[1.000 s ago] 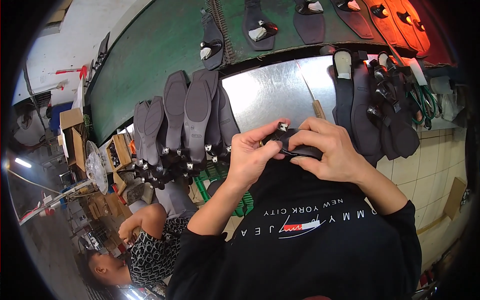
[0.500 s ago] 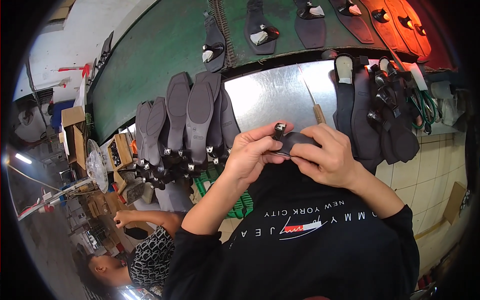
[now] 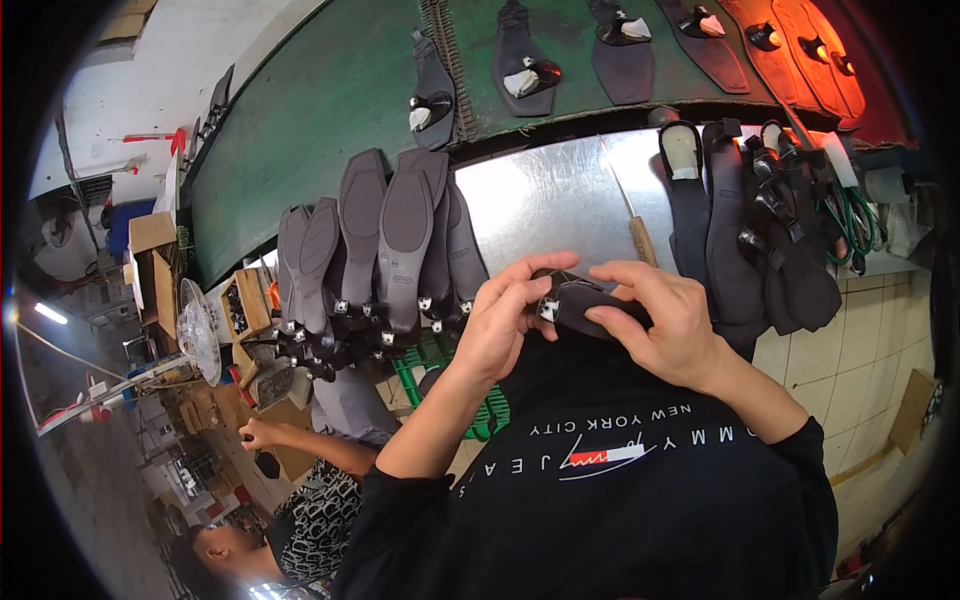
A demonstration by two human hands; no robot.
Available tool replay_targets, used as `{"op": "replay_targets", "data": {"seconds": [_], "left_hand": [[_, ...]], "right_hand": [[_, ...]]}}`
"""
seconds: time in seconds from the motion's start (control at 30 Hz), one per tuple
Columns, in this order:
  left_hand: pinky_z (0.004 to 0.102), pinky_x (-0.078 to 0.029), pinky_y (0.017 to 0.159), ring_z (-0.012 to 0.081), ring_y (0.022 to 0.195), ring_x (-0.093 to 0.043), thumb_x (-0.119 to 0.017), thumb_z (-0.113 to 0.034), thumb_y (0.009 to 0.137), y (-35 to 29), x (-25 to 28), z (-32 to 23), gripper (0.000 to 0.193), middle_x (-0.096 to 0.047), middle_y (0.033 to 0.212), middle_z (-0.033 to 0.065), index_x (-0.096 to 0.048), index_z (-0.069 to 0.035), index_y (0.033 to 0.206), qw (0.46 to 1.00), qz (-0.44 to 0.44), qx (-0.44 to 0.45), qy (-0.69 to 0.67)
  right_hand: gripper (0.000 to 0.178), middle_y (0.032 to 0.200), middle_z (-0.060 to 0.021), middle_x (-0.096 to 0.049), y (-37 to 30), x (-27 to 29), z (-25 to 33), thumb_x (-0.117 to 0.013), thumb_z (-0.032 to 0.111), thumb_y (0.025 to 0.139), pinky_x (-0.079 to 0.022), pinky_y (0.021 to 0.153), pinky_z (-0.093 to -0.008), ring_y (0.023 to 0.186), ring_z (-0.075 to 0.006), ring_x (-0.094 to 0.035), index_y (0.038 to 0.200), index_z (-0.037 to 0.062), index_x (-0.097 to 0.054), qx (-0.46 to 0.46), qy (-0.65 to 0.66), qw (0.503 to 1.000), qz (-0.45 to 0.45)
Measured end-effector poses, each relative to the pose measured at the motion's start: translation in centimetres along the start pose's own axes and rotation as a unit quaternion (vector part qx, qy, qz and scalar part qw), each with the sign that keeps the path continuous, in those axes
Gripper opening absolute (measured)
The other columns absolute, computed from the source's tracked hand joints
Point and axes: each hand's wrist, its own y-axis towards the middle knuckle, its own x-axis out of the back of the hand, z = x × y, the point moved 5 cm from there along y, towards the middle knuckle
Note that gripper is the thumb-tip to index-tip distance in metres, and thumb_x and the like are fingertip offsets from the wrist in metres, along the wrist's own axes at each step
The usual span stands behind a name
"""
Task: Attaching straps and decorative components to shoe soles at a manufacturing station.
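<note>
Between my hands, close to my chest, is a dark shoe with a shiny metallic piece at its left end. My left hand pinches that end, thumb beside the metallic piece and fingers behind. At the other end my right hand grips the dark body, with its thumb lying along the near side. Most of the shoe's far side is hidden by my fingers. Just beyond my right hand, a long thin tool with a wooden handle lies on a metal work surface.
Grey soles with dark heels hang or lean at left, above a green crate. Black shoe parts stand at right. A green belt carries several soles, some under orange light. A co-worker is at lower left.
The dark shoe has been turned in my hands, so the metallic piece sits lower and faces me. My right thumb has moved onto its near side. The co-worker's arm has shifted slightly.
</note>
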Motion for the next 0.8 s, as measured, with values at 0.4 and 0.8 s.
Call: {"op": "replay_targets", "data": {"seconds": [0.4,0.8], "left_hand": [[0.0271,-0.054,0.069,0.0093,0.08,-0.06,-0.042,-0.011,0.091,-0.6,-0.1,-0.3,0.028,-0.062,0.093,0.0063,-0.058,0.0,0.111,0.997,0.044,0.017,0.062],[0.0171,-0.04,0.049,0.001,0.064,-0.049,-0.051,-0.016,0.091,-1.2,0.1,0.1,0.018,-0.055,0.075,-0.0041,-0.06,-0.004,0.101,0.981,0.029,0.021,0.19]], "right_hand": [[0.016,0.061,-0.0068,-0.057,0.0,-1.0,0.2,-0.072,0.009,0.073,-0.043,0.047,-0.0335,0.052,-0.0238,-0.058,0.079,0.0058,-0.058,-0.004,0.004,1.0,0.008],[0.015,0.066,-0.0095,-0.062,-0.4,-1.4,0.0,-0.072,0.008,0.075,-0.046,0.05,-0.0322,0.057,-0.0253,-0.062,0.08,0.0034,-0.059,-0.065,0.037,0.997,0.03]]}}
